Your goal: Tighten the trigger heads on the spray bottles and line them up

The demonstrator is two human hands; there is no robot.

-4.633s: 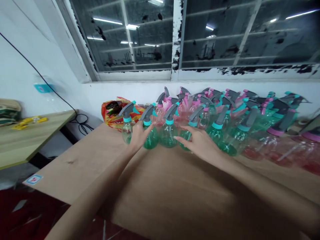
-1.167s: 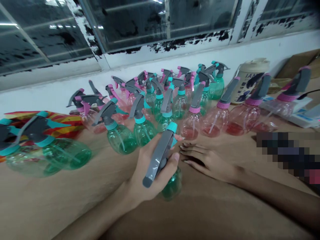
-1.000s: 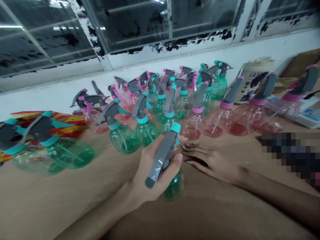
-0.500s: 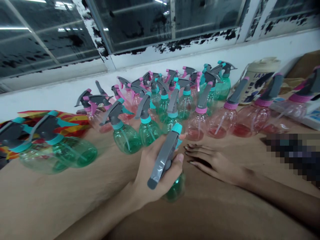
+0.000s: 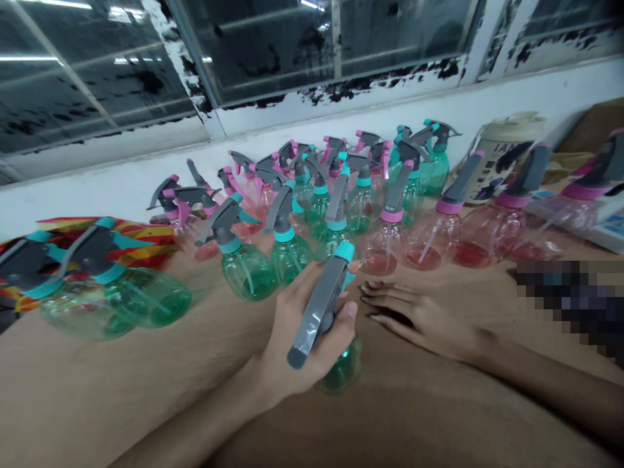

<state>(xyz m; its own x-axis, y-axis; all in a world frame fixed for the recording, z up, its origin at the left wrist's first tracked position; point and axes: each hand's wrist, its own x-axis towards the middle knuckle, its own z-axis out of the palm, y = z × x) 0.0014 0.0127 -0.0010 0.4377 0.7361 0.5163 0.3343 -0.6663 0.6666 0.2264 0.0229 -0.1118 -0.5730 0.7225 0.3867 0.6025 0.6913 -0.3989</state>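
My left hand (image 5: 302, 331) is wrapped round the neck of a green spray bottle (image 5: 344, 370) with a grey trigger head and a teal nozzle pointing away from me. Part of the bottle is hidden by my fingers and thumb. To its right, my right hand (image 5: 419, 318) lies palm down on the table (image 5: 219, 390), fingers stretched towards the held bottle and holding nothing. Just beyond my hands stand a green bottle (image 5: 292, 257) with a teal collar and a clear pink bottle (image 5: 383, 250) with a pink collar.
Several more pink and green spray bottles crowd the back of the table. Two green bottles (image 5: 146, 299) stand at left by a red and yellow cloth (image 5: 141, 244). A cream tumbler (image 5: 507, 149) stands at back right, near a cardboard box (image 5: 595, 133). Behind runs a white wall (image 5: 97, 169) under windows.
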